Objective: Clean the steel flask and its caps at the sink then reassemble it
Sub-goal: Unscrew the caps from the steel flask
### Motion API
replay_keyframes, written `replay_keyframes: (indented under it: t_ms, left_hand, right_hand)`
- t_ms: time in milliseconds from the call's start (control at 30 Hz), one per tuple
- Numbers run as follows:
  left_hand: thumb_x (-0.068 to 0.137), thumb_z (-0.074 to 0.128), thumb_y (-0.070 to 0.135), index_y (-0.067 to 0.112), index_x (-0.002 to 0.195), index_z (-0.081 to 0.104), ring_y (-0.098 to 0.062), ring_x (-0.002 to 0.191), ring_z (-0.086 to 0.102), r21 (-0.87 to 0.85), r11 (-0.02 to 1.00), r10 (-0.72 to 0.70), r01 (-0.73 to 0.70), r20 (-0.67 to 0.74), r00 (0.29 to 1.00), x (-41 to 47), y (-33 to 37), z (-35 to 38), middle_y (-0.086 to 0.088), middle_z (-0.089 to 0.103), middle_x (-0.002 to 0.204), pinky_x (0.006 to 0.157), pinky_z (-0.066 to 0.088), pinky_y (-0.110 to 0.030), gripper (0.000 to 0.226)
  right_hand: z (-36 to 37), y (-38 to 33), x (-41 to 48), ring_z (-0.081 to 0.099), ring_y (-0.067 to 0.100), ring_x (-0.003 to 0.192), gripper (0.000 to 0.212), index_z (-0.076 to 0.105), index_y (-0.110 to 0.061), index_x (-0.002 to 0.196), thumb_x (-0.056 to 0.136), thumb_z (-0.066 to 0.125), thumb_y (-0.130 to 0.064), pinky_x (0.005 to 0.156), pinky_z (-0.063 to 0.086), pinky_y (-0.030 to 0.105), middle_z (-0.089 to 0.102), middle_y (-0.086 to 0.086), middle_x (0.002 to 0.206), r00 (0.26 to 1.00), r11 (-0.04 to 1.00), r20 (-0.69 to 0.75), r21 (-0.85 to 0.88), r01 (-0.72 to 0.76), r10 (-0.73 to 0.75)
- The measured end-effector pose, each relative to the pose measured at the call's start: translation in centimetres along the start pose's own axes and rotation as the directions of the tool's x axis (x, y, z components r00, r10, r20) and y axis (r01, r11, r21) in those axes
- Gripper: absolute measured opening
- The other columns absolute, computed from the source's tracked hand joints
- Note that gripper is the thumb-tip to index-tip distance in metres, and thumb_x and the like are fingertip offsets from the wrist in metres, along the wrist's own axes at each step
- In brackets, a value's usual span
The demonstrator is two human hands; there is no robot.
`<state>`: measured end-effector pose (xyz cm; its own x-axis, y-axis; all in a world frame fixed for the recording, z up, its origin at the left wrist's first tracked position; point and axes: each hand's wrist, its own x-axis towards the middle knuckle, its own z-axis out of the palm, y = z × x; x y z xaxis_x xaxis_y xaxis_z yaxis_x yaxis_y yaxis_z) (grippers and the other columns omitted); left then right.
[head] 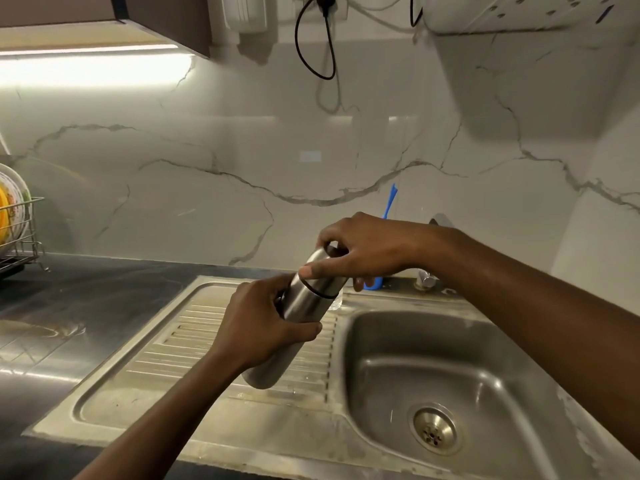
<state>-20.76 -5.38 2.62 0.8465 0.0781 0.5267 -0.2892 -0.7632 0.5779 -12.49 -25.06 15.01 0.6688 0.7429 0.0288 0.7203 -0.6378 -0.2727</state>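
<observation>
A steel flask (300,308) hangs tilted in the air above the sink's ribbed drainboard (194,344), its top leaning up and to the right. My left hand (263,323) grips its body around the middle. My right hand (360,252) holds the steel outer cap (323,284) at the flask's top, fingers curled over it and thumb on its side. A black ring shows where the cap meets the body. The flask's base points down toward the drainboard.
The steel sink basin (446,372) with its drain (434,431) lies at the lower right. A tap base (425,280) and a blue brush (388,209) stand behind it. A dish rack (17,233) with plates sits at far left on the dark counter (69,306).
</observation>
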Motion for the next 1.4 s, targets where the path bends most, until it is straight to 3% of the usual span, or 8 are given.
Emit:
replay_keyframes:
  t_ms: [133,333,433,600,700,800,1100,1400]
  left_hand:
    - [0.053,0.08,0.065,0.052,0.103,0.066,-0.005,0.074,0.069,0.001,1.0,-0.016,0.016,0.031,0.999,0.1,0.1,0.1,0.019,0.075,0.086,0.071,0.063,-0.038,0.054]
    - [0.053,0.082,0.064,0.04,0.116,0.072,-0.003,0.076,0.07,0.003,1.0,-0.021,0.021,0.054,0.998,-0.1,-0.2,0.4,0.023,0.074,0.09,0.07,0.061,-0.023,0.068]
    - [0.056,0.09,0.056,0.044,0.108,0.07,-0.001,0.078,0.07,-0.008,0.999,-0.031,0.032,0.046,0.998,-0.1,-0.3,0.5,0.022,0.074,0.086,0.069,0.061,-0.027,0.056]
    - [0.056,0.087,0.06,0.044,0.102,0.068,-0.001,0.074,0.069,-0.009,0.999,-0.044,0.045,0.04,0.998,-0.2,-0.4,0.4,0.023,0.072,0.086,0.069,0.06,-0.024,0.053]
    - [0.058,0.091,0.056,0.048,0.1,0.064,-0.002,0.073,0.068,0.013,0.999,-0.036,0.035,0.037,0.999,-0.3,-0.4,0.3,0.029,0.068,0.084,0.066,0.058,-0.02,0.051]
    - [0.052,0.082,0.065,0.051,0.094,0.064,-0.002,0.072,0.068,0.013,0.999,-0.043,0.043,0.034,0.998,-0.4,-0.6,0.3,0.025,0.071,0.082,0.068,0.062,-0.031,0.048]
    - [0.051,0.083,0.065,0.041,0.104,0.073,-0.004,0.074,0.069,-0.004,0.997,-0.073,0.073,0.03,0.997,-0.7,-1.9,-0.3,0.019,0.074,0.085,0.072,0.063,-0.038,0.059]
    - [0.055,0.097,0.046,0.035,0.104,0.076,0.002,0.078,0.069,-0.033,0.988,-0.153,0.151,-0.043,0.987,-1.7,-4.6,-3.2,0.014,0.075,0.088,0.069,0.053,-0.023,0.054]
  right_hand:
    - [-0.5,0.3,0.0,0.074,0.016,0.089,0.04,0.06,-0.029,0.119,0.09,0.077,-0.05,0.081,0.064,0.039,0.068,-0.004,0.11,0.992,0.994,0.067,0.004,0.105,-0.105]
    - [-0.5,0.3,-0.3,0.061,0.014,0.106,0.062,0.054,-0.036,0.116,0.074,0.083,-0.001,0.084,0.052,0.029,0.06,-0.013,0.118,0.962,0.971,0.131,0.036,0.236,-0.239]
    - [0.0,0.4,-0.1,0.059,0.015,0.107,0.063,0.058,-0.031,0.116,0.071,0.076,0.009,0.089,0.058,0.043,0.056,-0.014,0.115,0.959,0.963,0.089,0.033,0.268,-0.27]
    - [-0.1,0.2,0.1,0.049,0.013,0.136,0.087,0.039,-0.041,0.153,0.082,0.088,-0.025,0.108,0.046,0.031,0.043,-0.01,0.156,0.959,0.972,0.164,0.086,0.218,-0.23]
    - [0.0,-0.1,0.4,0.07,0.017,0.113,0.069,0.049,-0.031,0.147,0.09,0.068,-0.064,0.088,0.057,0.03,0.06,0.002,0.143,0.996,0.999,0.082,-0.026,0.028,-0.026]
    - [0.0,0.1,0.9,0.078,0.016,0.077,0.043,0.064,-0.022,0.118,0.092,0.071,-0.056,0.068,0.062,0.024,0.071,0.002,0.11,0.995,0.999,0.1,0.035,0.025,-0.028]
    - [-1.2,0.8,0.9,0.062,0.007,0.113,0.058,0.06,-0.027,0.125,0.079,0.083,0.0,0.089,0.053,0.024,0.062,-0.014,0.124,0.956,0.954,0.131,0.183,0.236,-0.262]
    - [1.8,4.0,4.3,0.066,0.012,0.102,0.059,0.059,-0.03,0.133,0.081,0.087,-0.03,0.084,0.06,0.031,0.065,-0.008,0.119,1.0,0.991,-0.012,0.133,0.008,-0.006]
